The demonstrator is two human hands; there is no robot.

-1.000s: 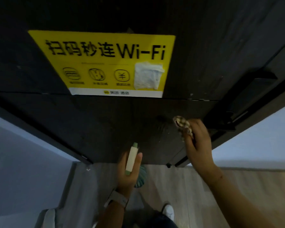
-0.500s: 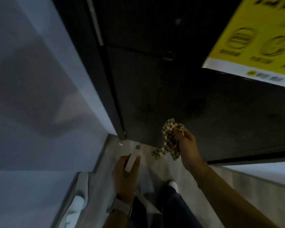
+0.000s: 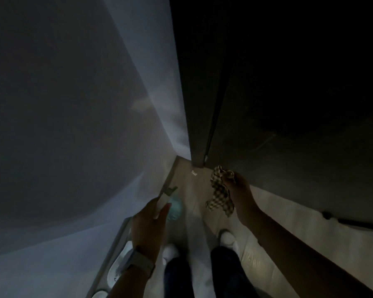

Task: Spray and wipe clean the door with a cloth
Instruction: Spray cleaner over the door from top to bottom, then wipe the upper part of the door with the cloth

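Since half a second ago: the yellow sign is gone from view, and much more of the pale wall shows on the left; both hands are lower in the picture.
Wall [image 3: 63,125]: one pale wall fills the left side, grey with shadow.
Slippers [image 3: 121,267]: white ones lie on the floor by the wall at the bottom left; how many is hard to tell.
Left hand [image 3: 148,224]: its fingers curl round one spray bottle; a pale band is on the wrist.
Spray bottle [image 3: 174,208]: one, blurry, with a dark top and a blue-green body, held low over the floor.
Floor [image 3: 267,229]: light wood, with one small white scrap [image 3: 194,173] lying near the door's corner.
Shoes [image 3: 227,237]: two white ones, under dark trouser legs.
Cloth [image 3: 220,194]: one, with brown and cream checks, hanging down from the right hand, close to the door's bottom edge.
Right hand [image 3: 238,190]: its fingertips pinch the top of the cloth.
Door [image 3: 299,104]: one dark door on the right, its bottom left corner just beside the cloth.
Writing: none can be read now.
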